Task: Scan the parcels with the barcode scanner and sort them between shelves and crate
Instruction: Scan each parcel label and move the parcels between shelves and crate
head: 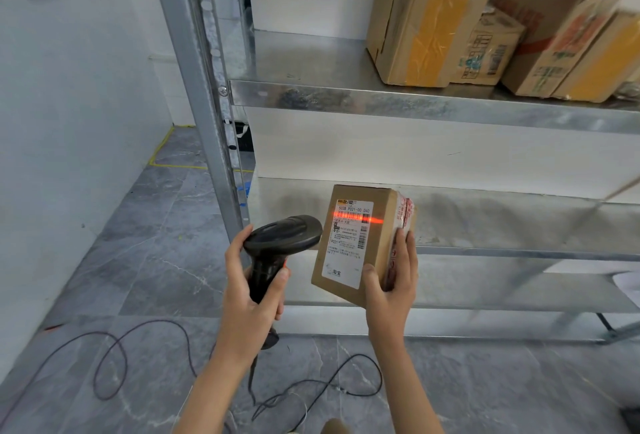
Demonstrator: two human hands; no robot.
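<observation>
In front of the metal shelving, a small parcel is gripped at its lower right corner by the right hand, label lit w/ a red line. The barcode scanner is gripped by the left hand; trigger finger hidden. Boxes on the upper shelf, rightmost cut off & blurry. Cable on the floor.

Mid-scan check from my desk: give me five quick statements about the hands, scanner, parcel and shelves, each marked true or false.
1. The left hand grips the scanner. True.
2. The right hand holds the parcel. True.
3. The red scan line misses the label. False: it crosses the barcode near the label's top.
4. The upper shelf holds no boxes. False: several cardboard boxes stand on it.
5. The scanner's cable lies on the floor. True.
</observation>
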